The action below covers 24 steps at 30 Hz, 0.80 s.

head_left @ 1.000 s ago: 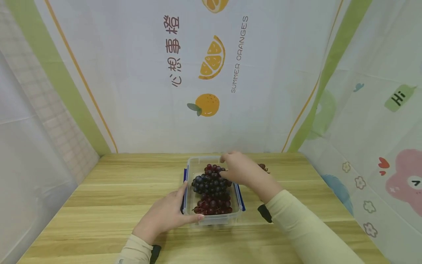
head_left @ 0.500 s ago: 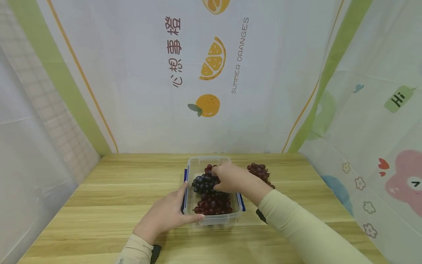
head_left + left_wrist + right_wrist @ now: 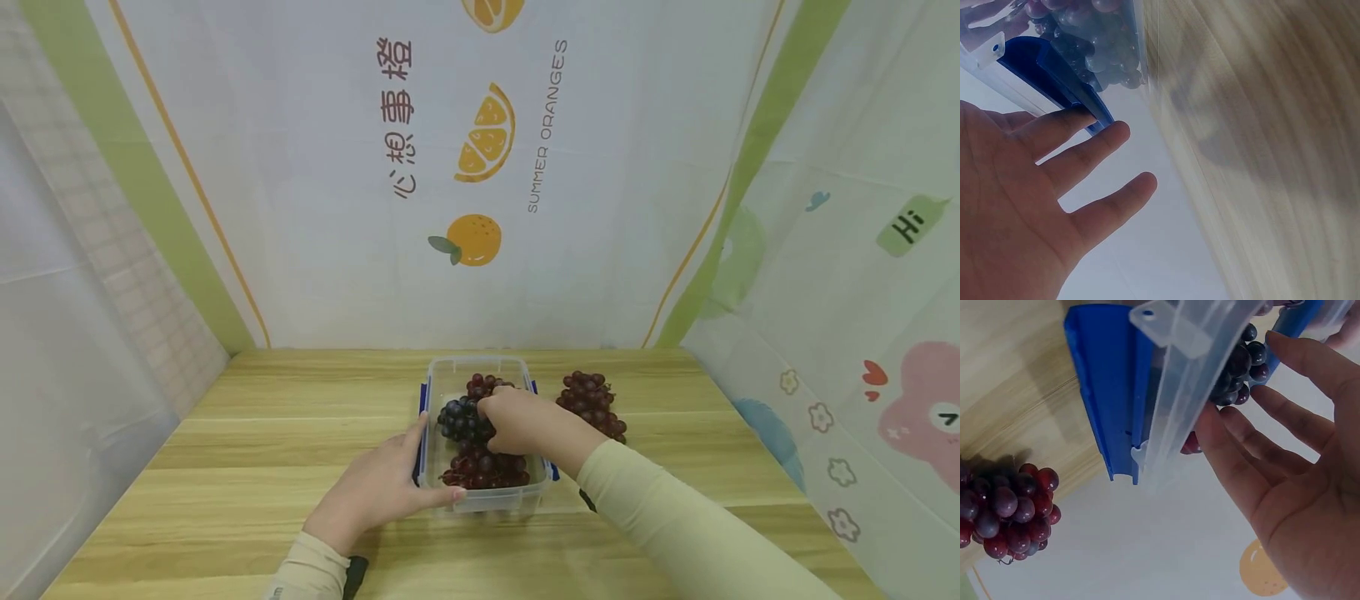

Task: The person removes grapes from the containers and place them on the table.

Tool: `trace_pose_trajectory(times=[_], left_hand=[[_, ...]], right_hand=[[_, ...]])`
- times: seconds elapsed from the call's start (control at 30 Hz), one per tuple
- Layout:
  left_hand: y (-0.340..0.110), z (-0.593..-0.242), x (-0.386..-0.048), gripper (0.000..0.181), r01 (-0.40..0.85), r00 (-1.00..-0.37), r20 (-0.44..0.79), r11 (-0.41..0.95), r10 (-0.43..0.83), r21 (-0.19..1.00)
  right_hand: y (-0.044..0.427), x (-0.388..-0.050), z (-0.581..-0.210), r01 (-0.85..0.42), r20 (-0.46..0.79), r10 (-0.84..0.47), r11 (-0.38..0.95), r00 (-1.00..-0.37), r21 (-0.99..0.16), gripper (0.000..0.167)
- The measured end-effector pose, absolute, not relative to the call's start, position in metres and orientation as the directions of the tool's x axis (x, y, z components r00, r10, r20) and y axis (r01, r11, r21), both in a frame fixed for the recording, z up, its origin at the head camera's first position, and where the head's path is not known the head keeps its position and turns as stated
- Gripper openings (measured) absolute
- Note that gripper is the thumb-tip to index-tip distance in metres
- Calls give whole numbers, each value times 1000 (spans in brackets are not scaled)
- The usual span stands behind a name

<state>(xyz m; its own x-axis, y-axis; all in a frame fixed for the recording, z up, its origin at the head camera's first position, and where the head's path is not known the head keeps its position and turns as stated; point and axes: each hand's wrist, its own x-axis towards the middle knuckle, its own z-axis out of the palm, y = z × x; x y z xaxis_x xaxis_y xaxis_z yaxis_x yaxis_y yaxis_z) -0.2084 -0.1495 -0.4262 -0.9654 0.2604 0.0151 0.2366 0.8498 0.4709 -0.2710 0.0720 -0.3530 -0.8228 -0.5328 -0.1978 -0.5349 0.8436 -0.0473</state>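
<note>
**Box of Grapes: Hand Placement and Surroundings**

The clear plastic box (image 3: pixel 495 502) stands upright on the wooden table (image 3: pixel 285 475), open at the top. It contains three bunches in a row: a near red bunch (image 3: pixel 483 471) at the end facing the person, the dark grapes (image 3: pixel 459 421) in the middle, and a far red bunch (image 3: pixel 483 383) partly visible behind them. Each long side of the box carries a blue flap; the left flap (image 3: pixel 1054 69) and right flap (image 3: pixel 1107 375) hang folded outward.

The left hand (image 3: pixel 378 483) braces the box, with the index finger along the left side and the thumb on the near corner; its fingers are spread and nearly straight. The right hand (image 3: pixel 517 425) reaches over the right wall, thumb and fingers bent about the dark grapes. Whether these fingers grip the bunch cannot be told.

An outer red bunch (image 3: pixel 592 404) lies on the table to the right of the box, beyond the right forearm. The right hand hides part of the dark grapes; the right sleeve (image 3: pixel 690 517) crosses the table's near right area. A printed cloth (image 3: pixel 615 208) hangs behind the table.
</note>
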Motion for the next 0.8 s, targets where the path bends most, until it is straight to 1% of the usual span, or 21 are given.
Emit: trace_pose_trajectory(times=[0.13,0.27,0.47,0.53,0.8], left_hand=[[-148,-425,-208,133,235,-965,11,850,261,471],[-149,-424,-208,133,233,-966,10,851,259,471],[-149,-424,-208,133,234,-966,15,851,257,470],[-148,-424,-208,133,233,-966,11,850,259,472],[-148,-424,-208,133,230,-967,7,854,256,467]], right_hand=[[74,-272,-356,-539,-207,-533,842,-821,-26,47],[75,-273,-358,-540,-213,-529,842,-822,-6,42],[76,-273,-359,-535,-225,-531,843,-817,-47,21],[76,-273,-359,-537,-228,-535,841,-813,-59,16],[76,-275,-359,-546,-219,-543,836,-811,-51,15]])
